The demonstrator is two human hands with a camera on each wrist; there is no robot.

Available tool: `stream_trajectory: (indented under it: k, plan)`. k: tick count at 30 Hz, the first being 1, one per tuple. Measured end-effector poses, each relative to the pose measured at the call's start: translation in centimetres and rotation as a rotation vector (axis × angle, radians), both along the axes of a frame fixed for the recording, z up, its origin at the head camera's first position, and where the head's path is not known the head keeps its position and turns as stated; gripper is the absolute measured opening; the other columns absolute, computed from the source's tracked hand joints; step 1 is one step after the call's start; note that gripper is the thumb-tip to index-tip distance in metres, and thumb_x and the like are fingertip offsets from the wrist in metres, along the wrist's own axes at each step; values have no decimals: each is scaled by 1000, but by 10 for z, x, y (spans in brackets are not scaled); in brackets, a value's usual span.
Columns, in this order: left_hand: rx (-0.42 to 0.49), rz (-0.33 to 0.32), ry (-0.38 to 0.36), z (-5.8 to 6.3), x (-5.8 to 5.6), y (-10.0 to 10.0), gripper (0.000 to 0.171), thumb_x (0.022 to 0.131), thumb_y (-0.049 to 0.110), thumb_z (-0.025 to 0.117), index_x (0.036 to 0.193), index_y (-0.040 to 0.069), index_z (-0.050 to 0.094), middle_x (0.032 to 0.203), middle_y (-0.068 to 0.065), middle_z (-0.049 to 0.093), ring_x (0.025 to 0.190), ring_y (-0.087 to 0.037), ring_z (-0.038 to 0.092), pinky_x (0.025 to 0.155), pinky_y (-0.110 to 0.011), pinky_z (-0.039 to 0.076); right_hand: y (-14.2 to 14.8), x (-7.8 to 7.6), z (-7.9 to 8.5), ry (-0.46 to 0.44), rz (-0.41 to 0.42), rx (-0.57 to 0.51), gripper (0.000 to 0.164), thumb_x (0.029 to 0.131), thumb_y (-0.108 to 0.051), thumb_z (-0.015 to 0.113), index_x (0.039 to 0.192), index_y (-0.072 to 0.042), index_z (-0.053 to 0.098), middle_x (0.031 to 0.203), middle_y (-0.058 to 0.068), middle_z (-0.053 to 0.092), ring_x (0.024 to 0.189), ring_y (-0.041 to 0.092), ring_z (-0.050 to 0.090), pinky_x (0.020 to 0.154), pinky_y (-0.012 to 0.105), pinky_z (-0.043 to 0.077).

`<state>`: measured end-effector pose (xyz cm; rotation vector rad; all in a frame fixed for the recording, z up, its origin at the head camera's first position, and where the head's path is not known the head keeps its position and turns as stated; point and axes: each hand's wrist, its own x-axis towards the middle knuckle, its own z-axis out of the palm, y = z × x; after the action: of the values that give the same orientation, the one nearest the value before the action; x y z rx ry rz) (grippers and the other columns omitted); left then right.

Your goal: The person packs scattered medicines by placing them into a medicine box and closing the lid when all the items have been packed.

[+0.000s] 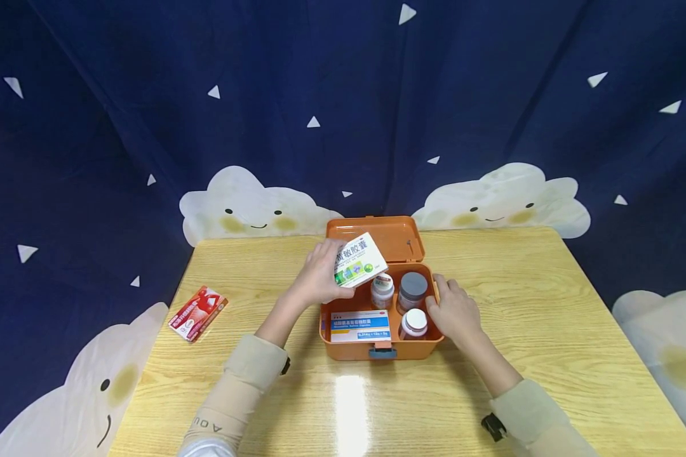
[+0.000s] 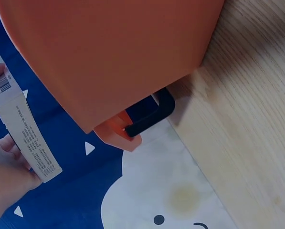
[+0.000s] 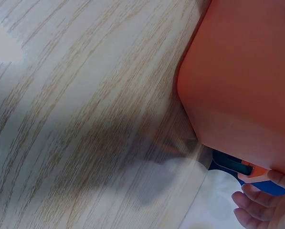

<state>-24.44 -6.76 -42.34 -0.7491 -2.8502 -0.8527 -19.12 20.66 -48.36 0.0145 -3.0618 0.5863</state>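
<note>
My left hand (image 1: 322, 273) grips a white and green medicine box (image 1: 359, 259), tilted above the left part of an orange storage box (image 1: 350, 350). The left wrist view shows the medicine box (image 2: 30, 138) from its printed edge, between thumb and fingers. At the right rim, my right hand (image 1: 456, 311) holds the storage box's wall, thumb toward the inside. Its fingers (image 3: 257, 202) show beside the outer wall in the right wrist view. Inside stand a white bottle (image 1: 382, 291), a grey-lidded bottle (image 1: 413, 289) and a white-capped bottle (image 1: 415, 322). A blue and white medicine box (image 1: 359, 326) lies at front left.
The storage box's lid (image 1: 377, 238) is swung back, away from me. A blue latch (image 1: 382, 353) sits on its front. To the left, a red medicine box (image 1: 197, 313) lies on the wooden table (image 1: 549, 330). A dark blue curtain (image 1: 343, 63) with clouds hangs behind.
</note>
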Motion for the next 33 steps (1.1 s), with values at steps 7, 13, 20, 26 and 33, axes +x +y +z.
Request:
stream_trajectory:
  k: [7,13,20,26,33]
  plan:
    - [-57,-83,-9,-4,5,6,90,56,32,80,130,6,37,120,-5,45,105,-20,40,93,-40,34,0,0,0,-5,-1,0,51,87,-27,45,133,-6,38,116,26,50,97,43,53,73,56,42]
    - [-91,-145,-52,-7,9,10,90,55,35,81,130,9,37,119,-3,46,102,-18,40,89,-37,35,0,-1,-1,-4,-3,-2,50,87,-27,45,133,-7,38,116,26,50,96,43,53,72,55,42]
    - [-144,-207,-100,-11,13,13,93,56,34,82,133,9,36,126,-3,44,107,-18,40,94,-39,33,0,-1,-1,-8,-7,-7,50,88,-27,44,133,-7,38,116,25,50,97,43,53,73,55,42]
    - [-156,-243,-149,-15,17,16,90,58,31,82,133,11,37,123,0,44,108,-17,38,95,-38,33,0,-1,-1,1,-5,-5,50,88,-27,44,133,-7,38,115,25,50,96,43,53,73,55,42]
    - [-210,-276,-171,-19,19,18,89,59,32,82,133,11,37,123,1,44,107,-16,38,95,-36,33,0,0,-1,-5,-8,-9,50,88,-27,44,133,-7,38,116,25,50,97,43,53,73,55,42]
